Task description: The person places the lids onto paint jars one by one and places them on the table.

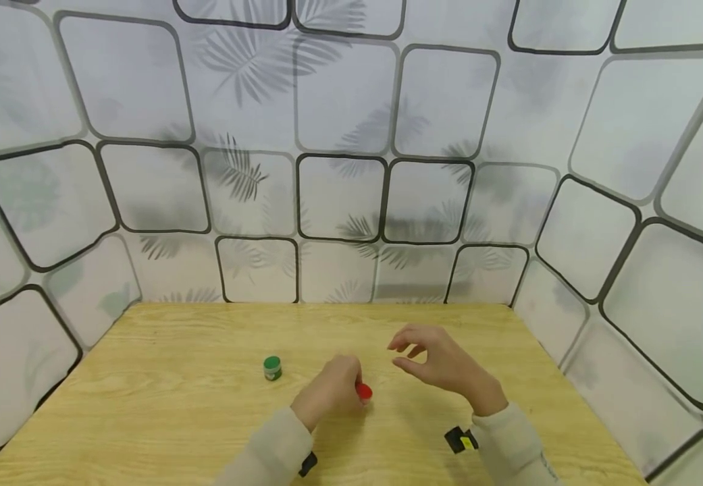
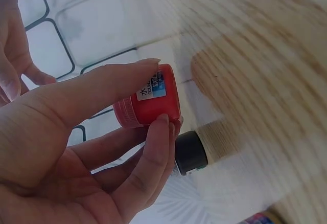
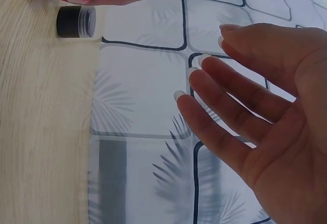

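Observation:
A small red paint jar [image 2: 153, 98] with a printed label is held in my left hand [image 1: 331, 390], pinched between thumb and fingertips; in the head view, only its red top [image 1: 364, 392] shows past the hand. My right hand [image 1: 442, 360] hovers to the right, apart from the jar, with fingers loosely bent and nothing in them. Close to the red jar, a black jar [image 2: 190, 152] stands on the table; it also appears as a black jar [image 3: 75, 22] in the right wrist view. I cannot make it out in the head view.
Left of my hands, a green-lidded jar [image 1: 272, 368] stands on the wooden table [image 1: 163, 405]. At the lower edge of the left wrist view, part of another colourful item [image 2: 261, 218] shows. A patterned cloth wall [image 1: 339, 196] encloses the back and sides.

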A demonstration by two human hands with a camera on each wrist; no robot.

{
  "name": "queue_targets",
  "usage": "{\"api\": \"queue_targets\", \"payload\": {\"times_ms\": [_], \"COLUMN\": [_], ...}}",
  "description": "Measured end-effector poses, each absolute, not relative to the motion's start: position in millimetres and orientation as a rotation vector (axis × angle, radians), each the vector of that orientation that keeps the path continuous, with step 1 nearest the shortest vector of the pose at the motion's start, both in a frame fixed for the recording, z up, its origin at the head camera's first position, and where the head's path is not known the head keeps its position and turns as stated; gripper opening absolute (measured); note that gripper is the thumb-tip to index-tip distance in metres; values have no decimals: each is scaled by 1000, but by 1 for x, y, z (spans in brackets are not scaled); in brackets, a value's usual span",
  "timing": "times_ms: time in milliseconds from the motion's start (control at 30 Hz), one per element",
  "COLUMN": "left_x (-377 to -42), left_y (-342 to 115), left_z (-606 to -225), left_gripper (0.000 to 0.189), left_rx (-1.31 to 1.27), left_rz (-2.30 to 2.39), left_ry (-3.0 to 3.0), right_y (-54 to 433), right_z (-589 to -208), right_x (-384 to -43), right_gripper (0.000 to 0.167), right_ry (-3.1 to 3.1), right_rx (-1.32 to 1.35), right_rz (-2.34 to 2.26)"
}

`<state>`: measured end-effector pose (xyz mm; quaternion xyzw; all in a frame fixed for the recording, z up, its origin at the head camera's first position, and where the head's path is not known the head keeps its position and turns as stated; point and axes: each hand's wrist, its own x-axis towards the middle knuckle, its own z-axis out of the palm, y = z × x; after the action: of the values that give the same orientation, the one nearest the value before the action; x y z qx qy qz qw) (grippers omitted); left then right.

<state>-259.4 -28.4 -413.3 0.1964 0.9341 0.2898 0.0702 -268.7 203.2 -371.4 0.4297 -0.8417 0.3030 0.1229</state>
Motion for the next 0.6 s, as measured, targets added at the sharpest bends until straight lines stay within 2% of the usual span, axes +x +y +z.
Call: {"api": "queue_targets", "payload": {"times_ms": [600], "left_x": [-258], "left_y": [-27], "left_z": [-420], "left_gripper": [34], "left_rx": [605], "left_rz": [757], "left_ry": [2853], "right_y": [205], "right_z": [-377], "right_x": [-272], "right_gripper": [17], "right_ry": [-2433], "right_rx": [1280], "right_rz": [914]}}
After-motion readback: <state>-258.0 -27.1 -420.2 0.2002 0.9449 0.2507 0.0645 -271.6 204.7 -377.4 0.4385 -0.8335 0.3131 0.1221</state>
